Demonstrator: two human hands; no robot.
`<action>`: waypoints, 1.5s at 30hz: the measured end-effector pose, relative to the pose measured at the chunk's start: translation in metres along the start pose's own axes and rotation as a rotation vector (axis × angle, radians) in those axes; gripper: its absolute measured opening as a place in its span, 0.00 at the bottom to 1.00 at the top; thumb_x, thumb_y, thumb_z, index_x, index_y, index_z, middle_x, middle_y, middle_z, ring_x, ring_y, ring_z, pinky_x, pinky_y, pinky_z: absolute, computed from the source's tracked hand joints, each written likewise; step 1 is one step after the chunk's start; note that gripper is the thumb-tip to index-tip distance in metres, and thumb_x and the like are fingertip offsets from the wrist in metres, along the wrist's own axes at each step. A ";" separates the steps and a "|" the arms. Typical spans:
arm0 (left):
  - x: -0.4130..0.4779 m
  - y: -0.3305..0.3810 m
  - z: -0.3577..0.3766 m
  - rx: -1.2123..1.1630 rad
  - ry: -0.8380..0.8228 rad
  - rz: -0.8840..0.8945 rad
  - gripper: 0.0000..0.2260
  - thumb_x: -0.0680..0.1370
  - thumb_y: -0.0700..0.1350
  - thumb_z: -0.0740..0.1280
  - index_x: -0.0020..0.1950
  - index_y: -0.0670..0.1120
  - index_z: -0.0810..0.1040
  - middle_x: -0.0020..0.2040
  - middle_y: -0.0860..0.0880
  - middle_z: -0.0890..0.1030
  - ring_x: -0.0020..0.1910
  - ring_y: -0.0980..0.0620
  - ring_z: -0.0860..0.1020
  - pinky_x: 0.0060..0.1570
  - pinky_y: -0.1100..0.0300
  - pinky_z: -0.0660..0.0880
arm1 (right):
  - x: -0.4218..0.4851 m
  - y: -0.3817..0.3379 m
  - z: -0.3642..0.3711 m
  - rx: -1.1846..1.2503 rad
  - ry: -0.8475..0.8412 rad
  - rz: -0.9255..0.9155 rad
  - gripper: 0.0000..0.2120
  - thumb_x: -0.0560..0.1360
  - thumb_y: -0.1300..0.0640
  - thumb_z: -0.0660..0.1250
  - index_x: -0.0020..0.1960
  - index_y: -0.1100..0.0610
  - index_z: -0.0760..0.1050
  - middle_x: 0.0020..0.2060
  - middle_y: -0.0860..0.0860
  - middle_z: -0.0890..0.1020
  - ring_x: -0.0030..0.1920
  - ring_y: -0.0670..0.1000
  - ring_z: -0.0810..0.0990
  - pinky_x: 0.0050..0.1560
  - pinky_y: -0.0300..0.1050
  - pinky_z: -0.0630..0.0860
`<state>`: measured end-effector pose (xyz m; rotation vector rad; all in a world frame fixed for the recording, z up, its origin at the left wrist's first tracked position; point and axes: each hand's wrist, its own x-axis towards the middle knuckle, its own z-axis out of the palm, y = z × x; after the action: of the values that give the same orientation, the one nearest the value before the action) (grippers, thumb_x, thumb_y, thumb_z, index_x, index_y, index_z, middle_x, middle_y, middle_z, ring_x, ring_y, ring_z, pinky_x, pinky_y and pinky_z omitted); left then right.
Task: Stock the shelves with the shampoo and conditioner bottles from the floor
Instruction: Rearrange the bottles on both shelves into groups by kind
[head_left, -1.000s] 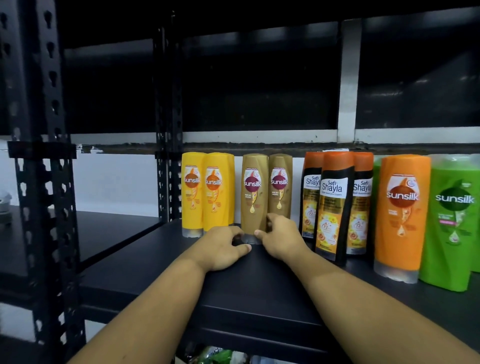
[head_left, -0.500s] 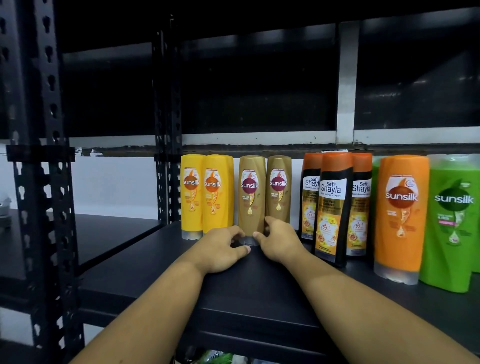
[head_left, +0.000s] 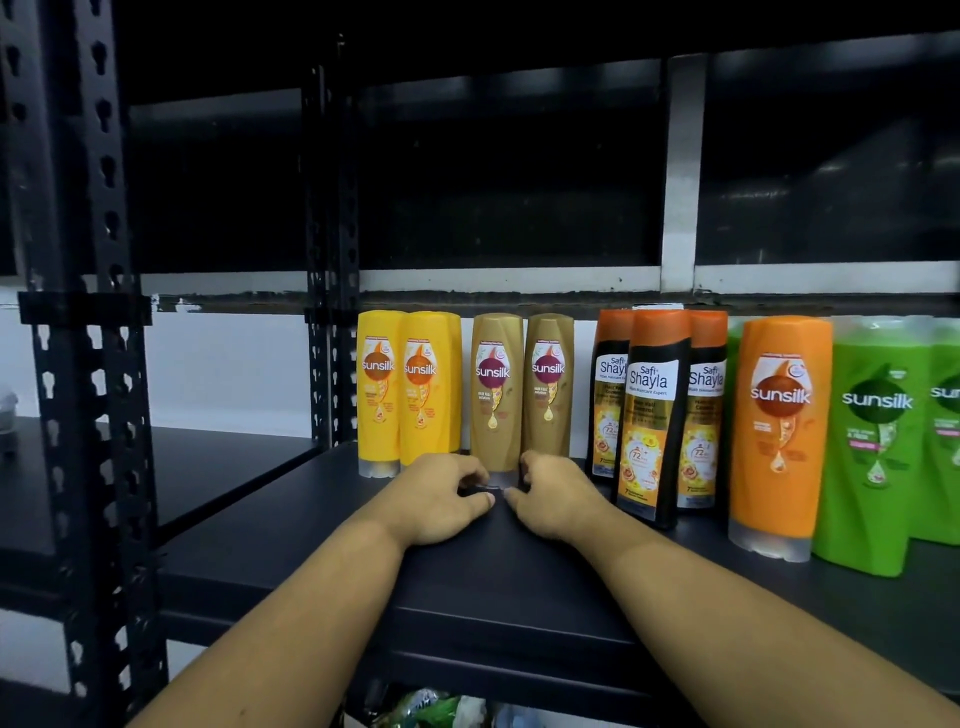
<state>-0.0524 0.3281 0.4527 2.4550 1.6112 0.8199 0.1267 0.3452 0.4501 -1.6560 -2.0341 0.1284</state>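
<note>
A gold Sunsilk bottle (head_left: 496, 389) stands cap-down on the black shelf (head_left: 467, 587). My left hand (head_left: 441, 499) and my right hand (head_left: 556, 493) curl around its clear cap from both sides, thumbs almost meeting in front. A second gold bottle (head_left: 548, 384) stands just right of it and slightly behind. Two yellow Sunsilk bottles (head_left: 405, 389) stand to the left. Three Safi Shayla bottles (head_left: 652, 415), an orange Sunsilk bottle (head_left: 779, 431) and green Sunsilk bottles (head_left: 872, 447) line up to the right.
Perforated black uprights (head_left: 93, 415) frame the rack on the left, with a lower dark shelf (head_left: 218, 467) beyond them. The shelf above is dark. Green and white packaging (head_left: 431, 706) shows below the shelf's front edge.
The front gold bottle has slid a little back and left, closer to the yellow bottles. Both hands stayed at its base, and their thumbs have drawn nearer together.
</note>
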 end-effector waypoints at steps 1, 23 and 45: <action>-0.001 0.001 0.000 0.018 -0.005 0.007 0.10 0.80 0.52 0.69 0.58 0.51 0.82 0.54 0.54 0.82 0.54 0.55 0.79 0.57 0.56 0.77 | -0.007 -0.001 -0.003 -0.043 -0.039 -0.021 0.19 0.79 0.46 0.65 0.65 0.56 0.74 0.61 0.54 0.79 0.60 0.55 0.78 0.60 0.51 0.78; -0.015 0.210 0.067 -0.172 -0.112 0.176 0.17 0.79 0.58 0.69 0.65 0.53 0.81 0.61 0.54 0.81 0.61 0.53 0.78 0.61 0.59 0.74 | -0.180 0.159 -0.137 0.505 0.622 0.352 0.26 0.74 0.52 0.75 0.68 0.51 0.67 0.61 0.50 0.74 0.60 0.52 0.76 0.64 0.53 0.75; -0.003 0.206 0.081 0.015 -0.042 0.087 0.15 0.78 0.63 0.68 0.57 0.54 0.80 0.45 0.55 0.81 0.46 0.55 0.79 0.48 0.54 0.79 | -0.139 0.189 -0.141 0.460 0.596 0.368 0.19 0.80 0.57 0.66 0.70 0.56 0.71 0.63 0.53 0.79 0.63 0.55 0.78 0.66 0.54 0.75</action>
<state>0.1555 0.2523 0.4568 2.5505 1.5121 0.7643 0.3738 0.2290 0.4551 -1.5158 -1.1488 0.1865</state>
